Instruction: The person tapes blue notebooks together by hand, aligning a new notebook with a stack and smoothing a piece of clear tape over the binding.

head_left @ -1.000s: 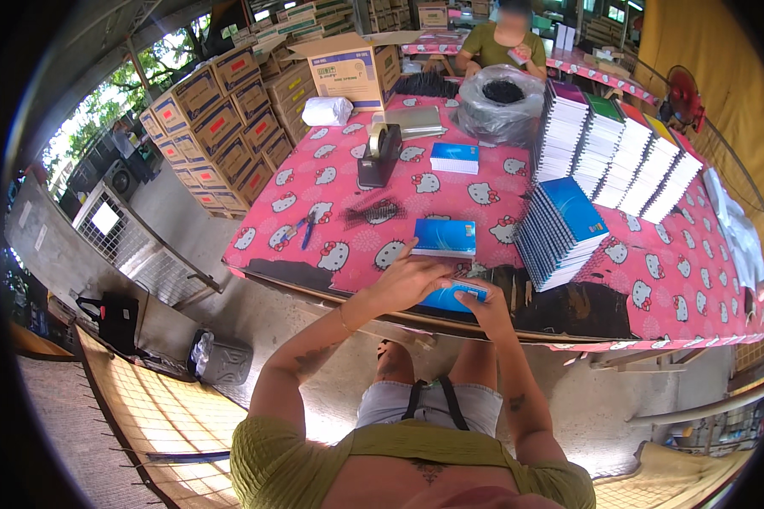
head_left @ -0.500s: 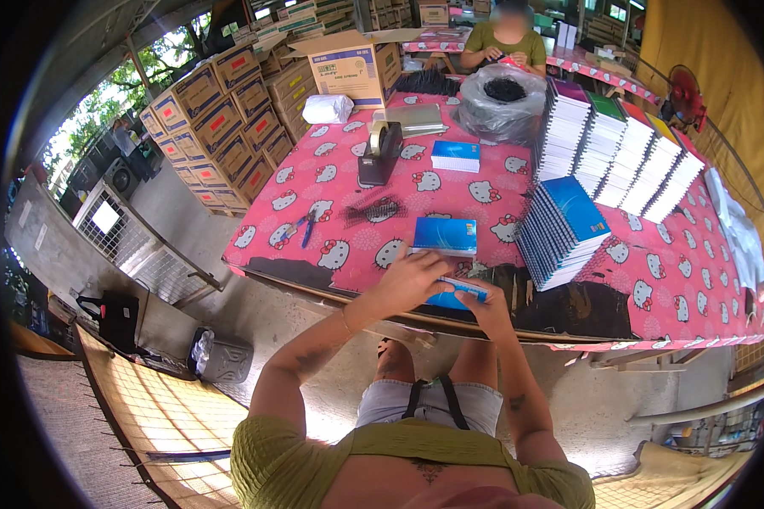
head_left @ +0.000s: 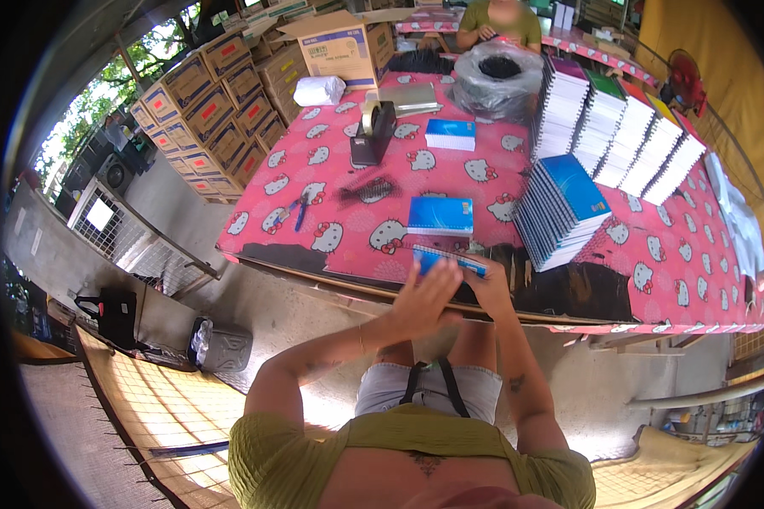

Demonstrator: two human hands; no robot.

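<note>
A blue spiral notebook [head_left: 427, 260] is tilted up at the table's front edge, its coil along the upper side. My right hand [head_left: 490, 287] grips its right end, thumb on the near side. Against the near cover lies my left hand [head_left: 429, 295], fingers stretched out and slightly blurred. Just beyond is a short stack of blue-covered books [head_left: 440, 216]. A tall stack of blue spiral notebooks [head_left: 562, 212] stands to the right. Loose black coils [head_left: 370, 190] and blue-handled pliers [head_left: 301, 214] lie to the left.
A black tape dispenser [head_left: 372, 136] and a smaller blue stack [head_left: 451, 134] stand farther back. Tall notebook stacks [head_left: 598, 136] line the right side, beside a plastic bag of black coils [head_left: 499, 85]. Cartons [head_left: 208, 119] are piled at left. A co-worker [head_left: 499, 27] sits across the table.
My left hand has come off the notebook's upper edge, moving down and nearer to lie against the cover. The notebook now tilts up more. My right hand still grips its right end.
</note>
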